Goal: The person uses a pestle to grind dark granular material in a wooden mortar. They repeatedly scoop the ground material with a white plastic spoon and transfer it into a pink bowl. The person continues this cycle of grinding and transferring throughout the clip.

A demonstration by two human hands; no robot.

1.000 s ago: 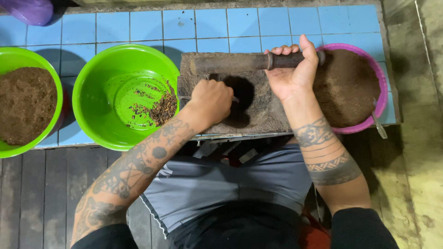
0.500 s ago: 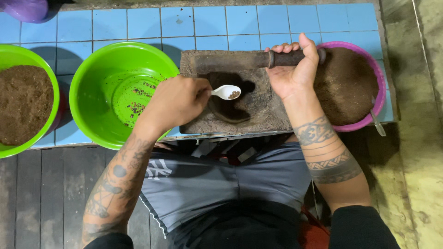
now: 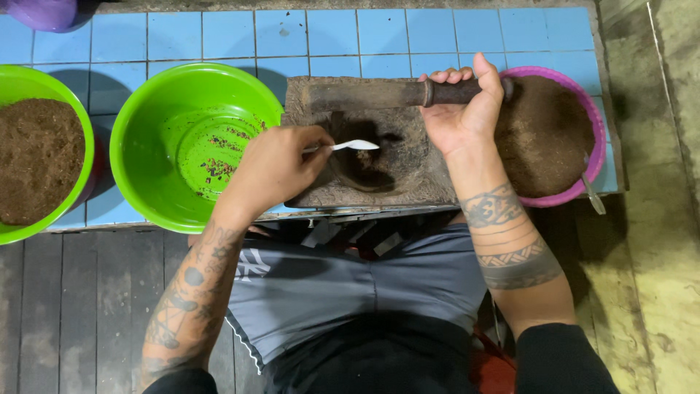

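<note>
**Here: spoon and pestle at a stone grinding slab, seen from above**

Overhead, the blue tiled counter (image 3: 306,33) fills the upper half of the view, with dark wooden floorboards (image 3: 65,314) at 8 o'clock. On the counter, from 9 o'clock to 3 o'clock, stand a green basin of brown powder (image 3: 18,84), cut off by the frame edge; a second green basin (image 3: 146,168), almost empty, with a few reddish-brown scraps on its floor; the stone grinding slab (image 3: 423,182) at centre; and a pink bowl (image 3: 592,117) heaped with brown powder, a metal utensil (image 3: 592,195) leaning at its 5 o'clock rim. A purple vessel (image 3: 36,11) shows at 11 o'clock.

The slab has a shallow hollow holding dark ground matter. The left hand (image 3: 273,168) is closed in a pinch on the handle of a white spoon (image 3: 354,145), its bowl hanging over the hollow; whether it touches the matter cannot be told. The right hand (image 3: 459,109) is wrapped round the dark end of a long pestle (image 3: 386,93) lying along the slab's 12 o'clock edge.

Handling, as a judgement: the spoon looks light and slightly flexible, best held far back on the handle. The pestle appears heavy, rigid and rough enough not to slip; its narrower dark end is the natural grip.
</note>
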